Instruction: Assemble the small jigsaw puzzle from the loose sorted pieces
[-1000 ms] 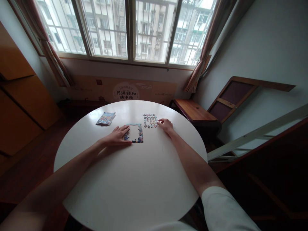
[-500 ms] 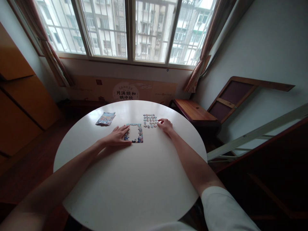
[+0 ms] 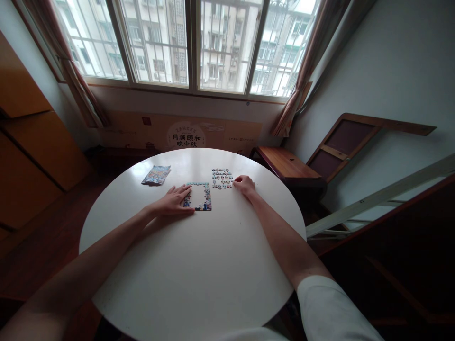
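A jigsaw puzzle border [image 3: 208, 204] lies on the white table, its edge pieces joined around a bare middle. My left hand [image 3: 173, 200] rests flat on the border's left side, fingers spread and thumb at the lower edge. Right of the border, several loose puzzle pieces [image 3: 222, 179] lie face up in rough rows. Beside the right end of these rows is my right hand [image 3: 244, 184], with thumb and forefinger pinched on a small puzzle piece [image 3: 233, 182], mostly covered by the fingertips.
A colourful printed packet or sheet [image 3: 156, 175] lies at the table's back left. The round white table [image 3: 199, 274] has a wooden bench [image 3: 286, 162] behind its right edge. A barred window [image 3: 192, 45] and a printed cardboard panel [image 3: 142, 132] are beyond.
My right hand's fingers have curled slightly closer together at the end of the rows. My left hand and the puzzle border have stayed in place.
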Demonstrator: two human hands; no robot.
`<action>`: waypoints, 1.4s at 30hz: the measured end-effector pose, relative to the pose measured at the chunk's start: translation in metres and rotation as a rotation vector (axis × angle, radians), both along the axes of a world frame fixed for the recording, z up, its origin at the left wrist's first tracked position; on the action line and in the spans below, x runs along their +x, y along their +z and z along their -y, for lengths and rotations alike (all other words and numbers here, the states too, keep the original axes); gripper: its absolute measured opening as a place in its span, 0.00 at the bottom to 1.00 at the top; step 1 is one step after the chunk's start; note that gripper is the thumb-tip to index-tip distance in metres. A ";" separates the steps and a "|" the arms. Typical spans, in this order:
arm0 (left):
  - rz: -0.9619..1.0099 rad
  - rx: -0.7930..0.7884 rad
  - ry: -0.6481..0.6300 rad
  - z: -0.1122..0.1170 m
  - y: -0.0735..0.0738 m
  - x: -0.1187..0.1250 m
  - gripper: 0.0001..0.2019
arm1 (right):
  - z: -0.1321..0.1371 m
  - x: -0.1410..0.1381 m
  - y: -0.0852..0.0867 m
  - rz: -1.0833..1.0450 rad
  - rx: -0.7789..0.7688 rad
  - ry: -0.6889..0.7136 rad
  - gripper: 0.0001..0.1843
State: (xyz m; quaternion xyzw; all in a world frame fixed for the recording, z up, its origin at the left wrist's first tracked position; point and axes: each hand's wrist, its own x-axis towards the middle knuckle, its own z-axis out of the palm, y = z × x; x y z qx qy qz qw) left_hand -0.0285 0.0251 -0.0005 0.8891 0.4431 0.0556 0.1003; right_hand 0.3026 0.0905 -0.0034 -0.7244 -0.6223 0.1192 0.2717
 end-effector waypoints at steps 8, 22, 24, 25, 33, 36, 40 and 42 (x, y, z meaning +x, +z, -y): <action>0.003 0.007 0.001 -0.001 -0.001 -0.001 0.50 | 0.001 -0.001 0.001 -0.051 0.006 -0.008 0.10; -0.006 -0.002 0.005 -0.001 -0.002 -0.001 0.50 | 0.002 -0.001 0.002 -0.102 0.013 0.017 0.11; -0.006 -0.002 0.005 -0.002 -0.002 -0.002 0.50 | 0.002 -0.001 0.002 -0.097 0.012 0.026 0.11; -0.004 0.000 0.004 -0.003 -0.003 -0.002 0.50 | 0.003 -0.001 0.002 -0.094 0.012 0.029 0.11; 0.007 0.015 -0.002 -0.005 -0.006 -0.003 0.49 | 0.003 -0.007 0.005 -0.201 0.076 0.012 0.09; 0.004 0.016 0.003 -0.004 -0.006 -0.003 0.50 | 0.006 -0.023 0.011 -0.371 0.190 0.120 0.09; 0.032 0.009 0.015 -0.004 -0.004 -0.003 0.50 | 0.017 -0.056 0.018 -0.633 0.108 0.437 0.09; 0.111 0.015 0.036 -0.004 -0.002 -0.002 0.46 | 0.025 -0.071 0.017 -0.718 0.016 0.594 0.08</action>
